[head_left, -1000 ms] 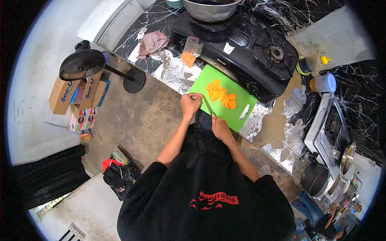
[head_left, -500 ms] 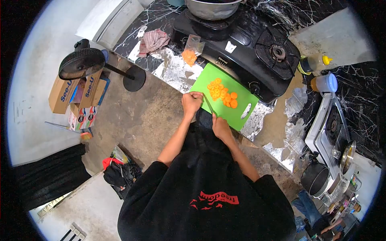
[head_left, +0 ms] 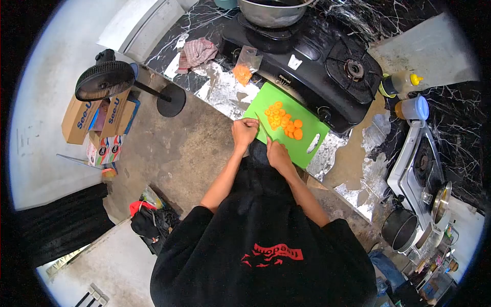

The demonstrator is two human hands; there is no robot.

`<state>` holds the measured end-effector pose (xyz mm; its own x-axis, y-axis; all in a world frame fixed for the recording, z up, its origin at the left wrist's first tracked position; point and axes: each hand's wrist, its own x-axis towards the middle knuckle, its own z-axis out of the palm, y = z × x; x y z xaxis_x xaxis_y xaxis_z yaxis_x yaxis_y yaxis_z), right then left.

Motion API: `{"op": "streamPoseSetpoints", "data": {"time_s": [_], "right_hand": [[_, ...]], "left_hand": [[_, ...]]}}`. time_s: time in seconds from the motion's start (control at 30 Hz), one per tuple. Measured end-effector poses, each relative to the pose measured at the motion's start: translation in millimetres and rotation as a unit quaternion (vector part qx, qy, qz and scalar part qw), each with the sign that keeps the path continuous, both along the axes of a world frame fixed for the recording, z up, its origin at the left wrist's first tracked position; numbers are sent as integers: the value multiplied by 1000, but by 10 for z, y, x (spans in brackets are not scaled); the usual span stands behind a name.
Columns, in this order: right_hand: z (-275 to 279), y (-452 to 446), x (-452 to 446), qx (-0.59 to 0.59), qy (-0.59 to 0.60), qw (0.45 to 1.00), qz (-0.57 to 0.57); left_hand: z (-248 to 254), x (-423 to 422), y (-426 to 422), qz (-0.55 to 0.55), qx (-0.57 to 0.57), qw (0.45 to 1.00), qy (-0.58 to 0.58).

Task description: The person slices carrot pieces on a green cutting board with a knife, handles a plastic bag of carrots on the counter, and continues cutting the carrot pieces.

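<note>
A knife [head_left: 262, 126] is in my right hand [head_left: 277, 153], its thin blade lying over the near left part of a green cutting board [head_left: 299, 153]. Beside that blade, my left hand [head_left: 244, 134] is closed at the board's left edge, fingers pinched together. Whatever sits between those fingers is too small or hidden to name. Sliced carrot rounds [head_left: 283, 121] lie in a loose group on the middle of the board, just beyond the knife.
Behind the board stands a black two-burner gas stove [head_left: 307, 61] with a metal pot [head_left: 273, 13] on it. A plastic bag with orange bits [head_left: 243, 73] and a checked cloth [head_left: 197, 53] lie to the left. A fan [head_left: 105, 79] stands on the floor.
My right hand has slid a little up and to the left with the knife, so the blade reaches farther over the board. My left hand stays almost in place.
</note>
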<state>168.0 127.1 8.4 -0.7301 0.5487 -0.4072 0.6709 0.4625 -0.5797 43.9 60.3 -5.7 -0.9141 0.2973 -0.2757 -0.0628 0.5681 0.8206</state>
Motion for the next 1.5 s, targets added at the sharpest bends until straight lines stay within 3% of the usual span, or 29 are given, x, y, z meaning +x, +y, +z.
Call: {"op": "streamPoseSetpoints", "data": {"time_s": [0.3,0.57,1.07,1.5], "right_hand": [[1,-18,-23,83,31,996,13],[33,-43,333,62,-61,996,13],[106,-38,278,-43,-22,999,4],[83,-81,240,-14,-19,1000,4]], "left_hand": [[-54,-18,-17,-5,-10,1000,6],[-191,-41,-44,-20,22,999,-16],[-53,-6,-18,-2,16,1000,12],[-45,-3,-19,-2,4,1000,-4]]}}
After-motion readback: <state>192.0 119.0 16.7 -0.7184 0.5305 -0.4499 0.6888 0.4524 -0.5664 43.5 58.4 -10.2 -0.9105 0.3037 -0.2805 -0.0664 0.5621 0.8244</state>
